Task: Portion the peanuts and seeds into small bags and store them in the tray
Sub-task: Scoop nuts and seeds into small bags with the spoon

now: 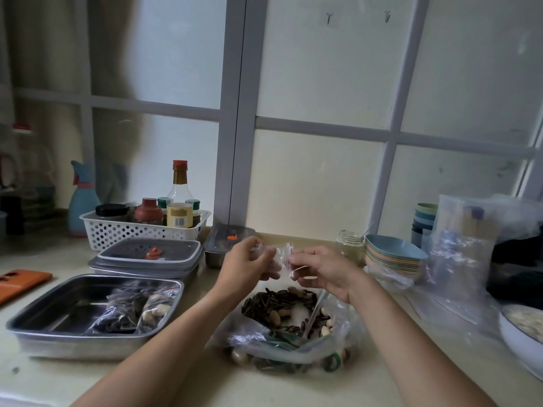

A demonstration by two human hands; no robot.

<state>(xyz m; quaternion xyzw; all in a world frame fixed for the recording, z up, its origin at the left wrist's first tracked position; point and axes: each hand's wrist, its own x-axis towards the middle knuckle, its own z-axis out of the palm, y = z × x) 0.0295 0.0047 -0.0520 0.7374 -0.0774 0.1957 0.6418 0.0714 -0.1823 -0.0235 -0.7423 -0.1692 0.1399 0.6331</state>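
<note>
A person is standing at a kitchen counter [205, 374], portioning peanuts and seeds. Well to the left of the hands, a steel tray [58, 324] is sitting on the counter, holding two filled small bags: one of seeds [123, 311] and, touching it on the side nearer the hands, one of peanuts [154, 311]. The left hand [245, 267] is curling its fingers around one edge of a small clear bag [282, 257], while the right hand [321, 271] is pinching the opposite edge between thumb and fingers; the bag is being held up between them, and its contents cannot be made out. Directly below both hands, a large open plastic bag [293, 345] of mixed seeds and peanuts is lying on the counter. Just beyond the right hand, a stack of bowls [393, 257] is standing.
</note>
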